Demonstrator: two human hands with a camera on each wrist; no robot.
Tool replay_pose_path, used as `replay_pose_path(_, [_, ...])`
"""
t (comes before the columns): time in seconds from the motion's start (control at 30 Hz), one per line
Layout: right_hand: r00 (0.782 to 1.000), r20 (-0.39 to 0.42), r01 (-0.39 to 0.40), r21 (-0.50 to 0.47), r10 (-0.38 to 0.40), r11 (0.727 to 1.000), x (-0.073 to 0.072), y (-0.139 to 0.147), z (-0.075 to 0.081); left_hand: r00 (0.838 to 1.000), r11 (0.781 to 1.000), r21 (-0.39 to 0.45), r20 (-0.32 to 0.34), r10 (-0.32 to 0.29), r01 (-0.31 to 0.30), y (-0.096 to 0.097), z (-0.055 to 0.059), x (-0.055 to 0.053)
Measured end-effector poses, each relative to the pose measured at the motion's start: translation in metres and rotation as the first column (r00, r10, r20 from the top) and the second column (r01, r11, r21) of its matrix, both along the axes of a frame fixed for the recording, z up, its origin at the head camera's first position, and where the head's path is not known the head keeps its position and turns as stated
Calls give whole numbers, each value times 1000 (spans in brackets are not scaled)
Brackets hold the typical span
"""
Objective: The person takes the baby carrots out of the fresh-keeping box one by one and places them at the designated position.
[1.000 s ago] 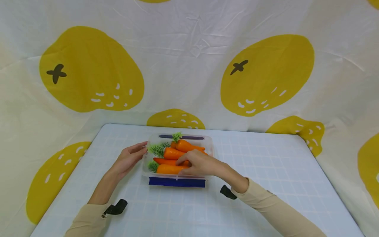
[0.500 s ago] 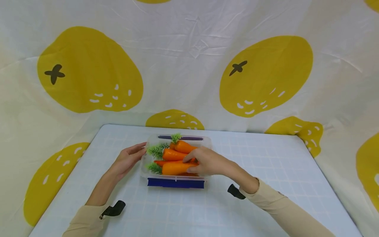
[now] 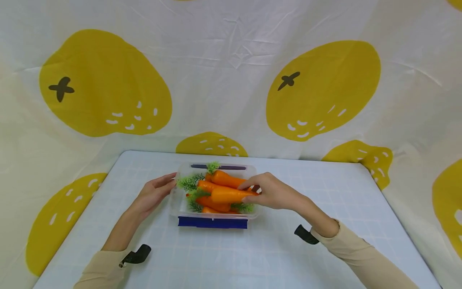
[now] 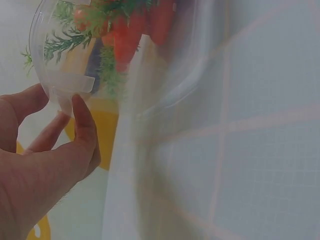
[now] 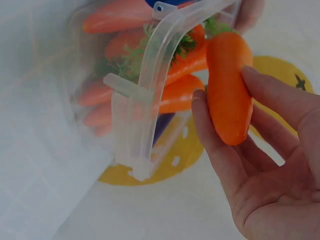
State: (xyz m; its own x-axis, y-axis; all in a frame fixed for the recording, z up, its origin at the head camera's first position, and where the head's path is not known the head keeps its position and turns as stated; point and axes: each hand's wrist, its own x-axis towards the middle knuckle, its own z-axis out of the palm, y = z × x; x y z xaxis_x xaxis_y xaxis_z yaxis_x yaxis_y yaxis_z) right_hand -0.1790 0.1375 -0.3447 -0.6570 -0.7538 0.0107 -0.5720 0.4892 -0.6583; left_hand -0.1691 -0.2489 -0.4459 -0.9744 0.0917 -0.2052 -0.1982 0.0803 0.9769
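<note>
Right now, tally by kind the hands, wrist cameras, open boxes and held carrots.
Hands: 2, left hand and right hand
Wrist cameras: 2
Box: 1
Held carrot: 1
Total: 6

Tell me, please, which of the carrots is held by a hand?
The carrot pinched near its narrow end by the right hand; the other carrots lie ungripped in the clear container.
</note>
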Motion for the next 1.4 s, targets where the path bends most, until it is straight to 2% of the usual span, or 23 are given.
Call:
replay_pose_path(0.17, [1000,6,31,-55,-31,998,-2,16,1,1000,1000,-3,13,3,-3,0,-1,-1])
replay_pose_path(0.33, [995,52,88,-99,-83,991,-3,33,3,1000,1000,-5,18,-3,3,-1,-2,-1])
replay_pose_path(0.67, [962,77,269,-116,-261,956,0,60,6,1000,1000,-14,14,1,-1,-2,-3,0])
replay_pose_path(0.77, [944,84,328,-119,-320,937,0,67,2,1000,1000,-8,17,4,-4,-2,-3,0])
replay_pose_path(0.93, [901,102,432,-120,-422,894,2,81,-4,1000,1000,5,22,5,-5,-2,-3,0])
replay_pose_path(1.23, [831,141,554,-141,-537,820,6,102,-23,999,1000,-2,34,6,-6,-3,-3,0])
replay_pose_path(1.4, [775,192,629,-134,-603,766,7,110,-39,999,1000,-8,42,1,-1,-2,-3,0])
